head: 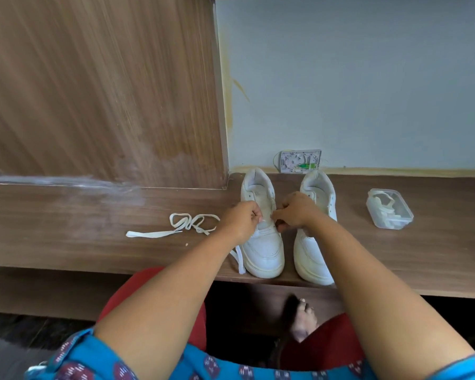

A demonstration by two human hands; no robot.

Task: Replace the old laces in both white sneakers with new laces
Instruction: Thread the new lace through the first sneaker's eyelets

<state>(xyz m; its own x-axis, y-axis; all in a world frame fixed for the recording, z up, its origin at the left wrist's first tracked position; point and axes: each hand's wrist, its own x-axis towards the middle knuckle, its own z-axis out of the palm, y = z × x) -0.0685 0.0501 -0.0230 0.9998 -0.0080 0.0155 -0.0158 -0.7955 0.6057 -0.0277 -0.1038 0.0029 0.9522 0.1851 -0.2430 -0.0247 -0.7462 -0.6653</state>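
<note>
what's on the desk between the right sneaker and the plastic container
Nothing: in the head view, bare wooden desk separates the right sneaker from the plastic container.

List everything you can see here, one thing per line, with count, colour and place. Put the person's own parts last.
sneakers: 2, white, side by side on the wooden shelf, toes toward the person; left sneaker, right sneaker
loose lace: 1, off-white, lying on the shelf left of the sneakers
lace on left sneaker: 1, white, end hanging beside its toe
container: 1, clear plastic, white strips inside, right of the sneakers
wooden shelf: 1, brown
wall box: 1, grey, open, behind the sneakers
hands: 2, left hand and right hand, both pinching at the left sneaker's eyelets
foot: 1, bare, below the shelf
</note>
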